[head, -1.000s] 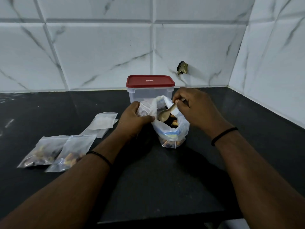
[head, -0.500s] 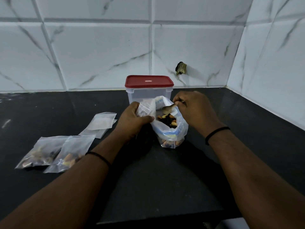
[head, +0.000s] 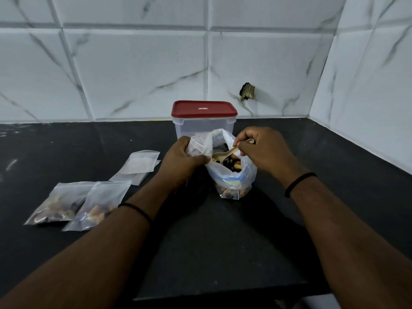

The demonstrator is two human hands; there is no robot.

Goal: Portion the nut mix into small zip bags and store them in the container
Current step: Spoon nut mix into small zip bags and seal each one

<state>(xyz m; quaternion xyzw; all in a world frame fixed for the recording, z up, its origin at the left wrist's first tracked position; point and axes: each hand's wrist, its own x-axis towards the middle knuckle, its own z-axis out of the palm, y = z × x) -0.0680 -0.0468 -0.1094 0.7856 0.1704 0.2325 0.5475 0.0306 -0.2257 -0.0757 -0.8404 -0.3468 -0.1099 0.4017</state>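
On the black counter (head: 223,241), just in front of the red-lidded container (head: 204,121), stands the open nut mix bag (head: 233,175). Your left hand (head: 180,162) curls around a small clear zip bag (head: 199,144), pinching it beside the bigger bag's mouth. Your right hand (head: 265,150), wrist bent down, grips a wooden spoon (head: 225,153) dipped into the nuts. Two filled zip bags (head: 75,205) lie at left, near the empty ones (head: 140,165).
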